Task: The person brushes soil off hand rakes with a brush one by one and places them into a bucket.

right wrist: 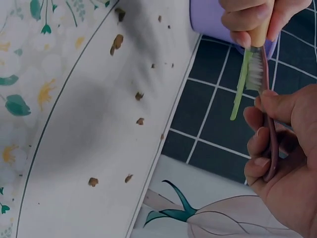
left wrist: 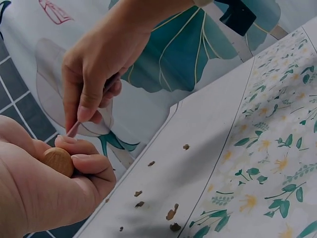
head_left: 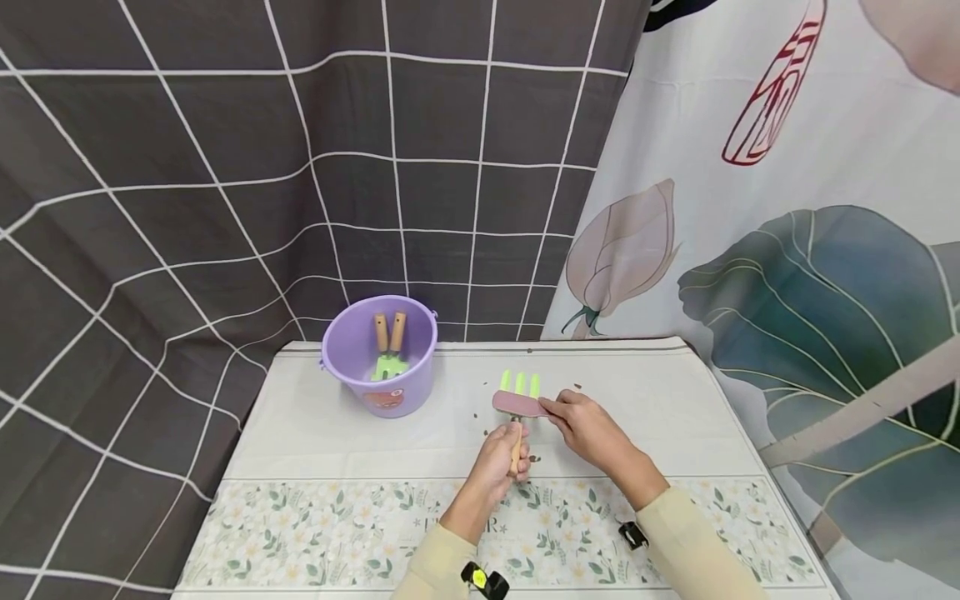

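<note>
My left hand [head_left: 501, 457] grips the wooden handle [head_left: 516, 454] of a small hand fork with bright green tines [head_left: 520, 383] that point away from me. In my right hand [head_left: 591, 427] is a pink brush [head_left: 517, 405], held by its handle between thumb and curled fingers. The brush head lies across the base of the tines. Its white bristles [right wrist: 254, 72] face the green fork in the right wrist view, up against the metal neck. From the left wrist view only the round handle end [left wrist: 57, 162] shows in my left fist; the tines are hidden.
A purple bucket [head_left: 414, 387] stands at the back left of the table, with green tools with wooden handles [head_left: 397, 332] inside. Several brown crumbs [right wrist: 117, 43] lie scattered on the white tablecloth [head_left: 630, 383] under my hands. Curtains hang behind the table.
</note>
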`<state>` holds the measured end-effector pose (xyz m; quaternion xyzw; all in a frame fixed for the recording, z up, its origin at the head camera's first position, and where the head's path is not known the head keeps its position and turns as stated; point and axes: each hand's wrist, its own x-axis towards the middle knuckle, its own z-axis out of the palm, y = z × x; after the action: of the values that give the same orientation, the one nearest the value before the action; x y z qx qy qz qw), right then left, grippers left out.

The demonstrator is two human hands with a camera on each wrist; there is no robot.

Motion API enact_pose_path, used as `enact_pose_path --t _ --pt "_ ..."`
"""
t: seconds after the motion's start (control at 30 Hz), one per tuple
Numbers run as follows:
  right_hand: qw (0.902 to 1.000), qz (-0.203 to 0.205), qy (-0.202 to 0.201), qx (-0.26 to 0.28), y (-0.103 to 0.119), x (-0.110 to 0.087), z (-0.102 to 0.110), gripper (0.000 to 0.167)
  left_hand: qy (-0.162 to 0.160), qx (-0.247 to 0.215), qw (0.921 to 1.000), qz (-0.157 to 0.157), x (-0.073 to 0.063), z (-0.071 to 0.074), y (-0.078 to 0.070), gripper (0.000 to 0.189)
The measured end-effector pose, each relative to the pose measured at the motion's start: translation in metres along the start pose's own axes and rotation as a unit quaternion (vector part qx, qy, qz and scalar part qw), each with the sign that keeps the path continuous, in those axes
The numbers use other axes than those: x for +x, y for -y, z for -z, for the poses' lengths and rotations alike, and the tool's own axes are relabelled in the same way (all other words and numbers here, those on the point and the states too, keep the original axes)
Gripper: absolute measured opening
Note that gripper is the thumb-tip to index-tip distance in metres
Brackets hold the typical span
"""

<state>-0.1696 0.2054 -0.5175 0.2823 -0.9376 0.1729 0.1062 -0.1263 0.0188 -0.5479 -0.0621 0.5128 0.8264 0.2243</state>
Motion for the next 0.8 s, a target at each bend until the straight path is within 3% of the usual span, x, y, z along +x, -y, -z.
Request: enact_pose_path --t 0.27,0.8 --pt "0.9982 0.008 -0.043 -0.041 -0.003 0.004 -0.004 0.026 0.001 0.021 0.9997 -0.01 0.001 0.0 0.003 0.025" --pt "0.9939 -0.009 -0.069 -0.085 -0.014 0.013 -0.012 0.026 -0.011 0.033 0.9994 0.004 0.0 -0.004 0.006 0.026"
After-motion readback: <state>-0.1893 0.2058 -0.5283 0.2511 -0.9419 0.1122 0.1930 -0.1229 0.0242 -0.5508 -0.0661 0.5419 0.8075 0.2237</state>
